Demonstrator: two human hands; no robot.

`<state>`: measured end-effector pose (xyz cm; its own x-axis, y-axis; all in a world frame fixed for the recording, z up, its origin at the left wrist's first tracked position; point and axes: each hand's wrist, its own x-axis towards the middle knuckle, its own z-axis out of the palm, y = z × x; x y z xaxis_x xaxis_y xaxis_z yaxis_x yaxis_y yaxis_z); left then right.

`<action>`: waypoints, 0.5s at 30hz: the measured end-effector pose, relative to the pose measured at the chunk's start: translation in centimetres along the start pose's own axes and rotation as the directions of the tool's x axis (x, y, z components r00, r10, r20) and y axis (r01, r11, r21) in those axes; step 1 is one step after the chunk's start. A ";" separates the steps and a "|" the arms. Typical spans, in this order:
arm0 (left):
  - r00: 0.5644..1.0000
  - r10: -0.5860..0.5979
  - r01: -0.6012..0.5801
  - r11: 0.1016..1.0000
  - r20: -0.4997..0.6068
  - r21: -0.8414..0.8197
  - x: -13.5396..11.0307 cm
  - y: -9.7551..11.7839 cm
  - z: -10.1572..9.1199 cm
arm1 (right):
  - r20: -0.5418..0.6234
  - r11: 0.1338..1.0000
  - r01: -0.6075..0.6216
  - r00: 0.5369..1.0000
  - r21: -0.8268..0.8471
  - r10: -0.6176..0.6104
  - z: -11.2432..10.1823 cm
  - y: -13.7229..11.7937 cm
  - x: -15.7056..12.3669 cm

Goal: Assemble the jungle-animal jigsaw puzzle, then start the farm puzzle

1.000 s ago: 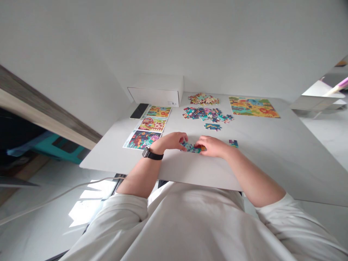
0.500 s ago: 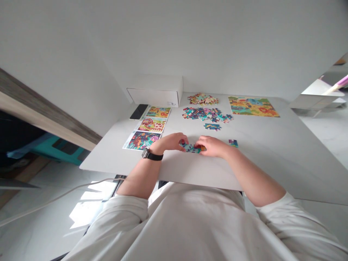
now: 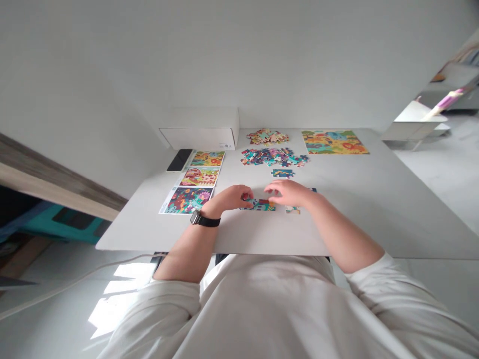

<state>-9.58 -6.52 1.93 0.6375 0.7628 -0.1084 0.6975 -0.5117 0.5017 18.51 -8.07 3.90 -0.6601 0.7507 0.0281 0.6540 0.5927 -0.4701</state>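
1. plain pale walls (image 3: 262,60) rise behind and left of a white table (image 3: 381,209).
2. a wood-grained strip (image 3: 56,179) slants across the left, with a teal, stool-like piece (image 3: 41,227) beneath it in view.
3. bright light patches (image 3: 112,304) streak the pale floor (image 3: 48,324).

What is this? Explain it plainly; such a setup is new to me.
No machine here: these are a person's two bare hands, seen by a camera worn on the head, looking forward and down. The left hand is at the left end of a puzzle strip; the right hand is near its right end. Whether either grips it is unclear. On the table are two heaps of loose pieces, an animal picture, a printed sheet, a phone and a white box.
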 end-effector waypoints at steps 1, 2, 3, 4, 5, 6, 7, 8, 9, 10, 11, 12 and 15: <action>1.000 -0.005 0.005 1.000 0.000 -0.003 0.0 0.0 0.0 | -0.055 0.999 -0.035 0.998 0.000 0.035 -0.5 0.3 -0.1; 1.000 -0.010 0.010 1.000 0.000 -0.005 0.0 0.0 -0.1 | -0.103 0.997 -0.072 0.992 0.000 0.071 -1.1 0.7 -0.3; 1.000 -0.014 0.014 1.000 0.000 -0.008 0.0 0.1 -0.1 | -0.137 0.994 -0.110 0.985 -0.002 0.109 -1.7 1.0 -0.5; 1.000 -0.020 0.020 1.000 0.003 -0.011 0.0 0.2 -0.1 | -0.153 0.989 -0.147 0.978 -0.004 0.144 -2.1 1.3 -0.7; 1.000 -0.029 0.029 0.999 0.005 -0.015 0.0 0.3 -0.2 | -0.152 0.984 -0.179 0.973 -0.008 0.176 -2.5 1.6 -0.9; 0.999 -0.038 0.038 0.999 0.006 -0.019 0.0 0.3 -0.2 | -0.139 0.978 -0.207 0.969 -0.014 0.203 -2.8 1.8 -1.0; 0.999 -0.046 0.047 0.999 0.008 -0.023 0.0 0.4 -0.2 | -0.115 0.973 -0.231 0.967 -0.022 0.227 -3.0 1.9 -1.1; 0.999 -0.052 0.052 0.998 0.009 -0.027 0.0 0.4 -0.1 | -0.087 0.968 -0.250 0.965 -0.032 0.247 -3.1 2.0 -1.2; 0.998 -0.054 0.054 0.998 0.010 -0.031 0.0 0.3 -0.1 | -0.058 0.963 -0.266 0.963 -0.042 0.263 -3.1 2.1 -1.2; 0.999 -0.053 0.053 0.998 0.009 -0.033 0.0 0.3 -0.1 | -0.030 0.959 -0.277 0.961 -0.052 0.276 -3.0 2.1 -1.2; 0.999 -0.049 0.049 0.998 0.008 -0.032 0.0 0.2 0.0 | -0.002 0.957 -0.285 0.958 -0.060 0.286 -2.9 2.0 -1.1; 0.999 -0.044 0.044 0.999 0.005 -0.026 0.0 0.1 0.0 | 0.029 0.955 -0.289 0.956 -0.069 0.291 -2.7 2.0 -1.0; 0.999 -0.027 0.027 1.000 -0.043 0.001 0.2 0.0 0.0 | 0.110 0.954 -0.284 0.950 -0.093 0.293 -2.1 1.4 -0.5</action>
<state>-9.49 -6.37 1.95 0.6040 0.7925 -0.0847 0.7147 -0.4916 0.4975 20.59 -7.01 5.04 -0.4761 0.8543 -0.2084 0.8457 0.3799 -0.3747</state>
